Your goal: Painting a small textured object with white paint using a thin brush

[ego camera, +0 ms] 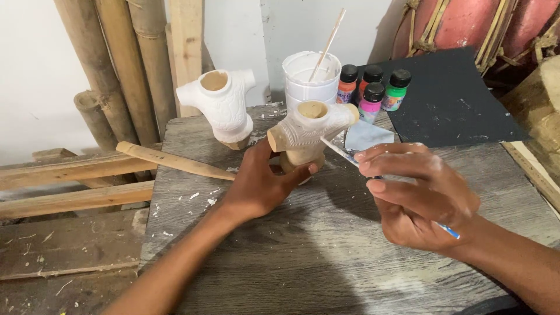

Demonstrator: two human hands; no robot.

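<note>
The tan clay torso figure point(308, 135) stands upright near the middle of the grey wooden surface point(326, 256), partly coated in white on its upper half, and everything else arranges itself around it. The left hand point(262, 184) wraps the figure's lower part from the near left side, thumb against its left shoulder stub and fingertips curled round its base, so that grip is closed on the figure. Just to the right of the figure, the right hand point(417, 195) pinches a thin paintbrush point(350, 158) between thumb and fingers, that grip closed on the brush; the pale shaft slants up to touch or nearly touch the figure's right side, and a blue end pokes out behind the wrist. Behind the figure to the left stands a second torso figure painted fully white point(220, 105). Directly behind it is a white plastic cup point(311, 79) with a stick leaning in it, and right of the cup a cluster of small paint bottles point(373, 88) with black caps. A dark sheet point(455, 105) lies behind and right, and a wooden stake point(172, 161) lies left of the figure.
</note>
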